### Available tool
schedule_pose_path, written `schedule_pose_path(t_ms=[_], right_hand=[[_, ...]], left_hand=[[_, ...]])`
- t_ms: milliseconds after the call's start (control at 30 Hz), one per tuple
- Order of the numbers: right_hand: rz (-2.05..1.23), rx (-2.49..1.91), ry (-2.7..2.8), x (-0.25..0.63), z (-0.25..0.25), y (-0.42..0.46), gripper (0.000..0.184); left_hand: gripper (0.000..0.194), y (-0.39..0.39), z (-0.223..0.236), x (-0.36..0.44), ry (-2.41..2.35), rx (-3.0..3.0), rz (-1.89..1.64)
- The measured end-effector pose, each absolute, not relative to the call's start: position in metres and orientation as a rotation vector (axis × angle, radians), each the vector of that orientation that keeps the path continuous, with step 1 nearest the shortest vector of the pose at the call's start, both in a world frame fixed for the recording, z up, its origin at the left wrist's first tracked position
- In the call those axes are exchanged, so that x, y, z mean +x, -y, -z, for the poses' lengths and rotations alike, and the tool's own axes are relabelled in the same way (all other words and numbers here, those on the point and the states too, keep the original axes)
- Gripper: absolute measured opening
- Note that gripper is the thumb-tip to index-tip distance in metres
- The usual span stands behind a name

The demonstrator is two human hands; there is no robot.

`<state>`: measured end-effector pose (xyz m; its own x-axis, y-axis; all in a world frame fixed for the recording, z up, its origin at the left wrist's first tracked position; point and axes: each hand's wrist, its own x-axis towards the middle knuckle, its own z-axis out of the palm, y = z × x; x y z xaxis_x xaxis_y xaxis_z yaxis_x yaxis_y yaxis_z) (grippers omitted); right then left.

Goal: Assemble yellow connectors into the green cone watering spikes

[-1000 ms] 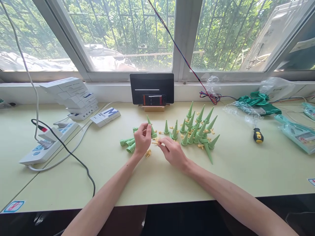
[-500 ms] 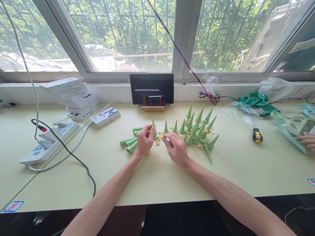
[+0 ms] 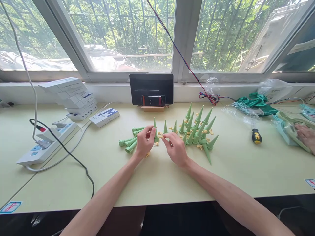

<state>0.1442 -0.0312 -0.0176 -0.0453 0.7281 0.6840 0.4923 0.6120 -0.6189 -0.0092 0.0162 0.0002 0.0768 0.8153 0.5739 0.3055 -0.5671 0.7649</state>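
My left hand (image 3: 146, 141) is closed around a green plastic spike (image 3: 155, 126) with its point up. Between the fingertips of my right hand (image 3: 176, 146) is a small yellow valve (image 3: 160, 136), its tip close against the spike's base; whether they touch I cannot tell. To the left lie several green spikes (image 3: 131, 144) on their sides, partly behind my left hand. Right of my hands, several green spikes (image 3: 198, 132) stand point up with yellow valves among them, and one spike (image 3: 207, 154) lies tilted. A loose yellow valve (image 3: 147, 154) rests by my left wrist.
A phone (image 3: 153, 100) leans against a dark tablet (image 3: 151, 83) at the back. On the left are a power strip (image 3: 46, 144), stacked white boxes (image 3: 71, 95) and cables. A screwdriver (image 3: 256, 136) lies right, near another person's hand (image 3: 305, 135) on a pale green tray (image 3: 287, 123).
My left hand has brought the spike slightly right and more upright. My right hand has raised the valve to the spike's base. Another person's hand has come in at the right, moving the tray.
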Motion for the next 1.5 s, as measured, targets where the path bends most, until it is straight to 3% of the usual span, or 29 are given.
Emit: schedule_pose_path(t_ms=[1500], right_hand=[[-0.296, -1.016, 1.698, 0.1453, 0.0193, 0.0299, 0.018]], left_hand=[[0.021, -0.0154, 0.0002, -0.0101, -1.14, 2.002, -1.531]])
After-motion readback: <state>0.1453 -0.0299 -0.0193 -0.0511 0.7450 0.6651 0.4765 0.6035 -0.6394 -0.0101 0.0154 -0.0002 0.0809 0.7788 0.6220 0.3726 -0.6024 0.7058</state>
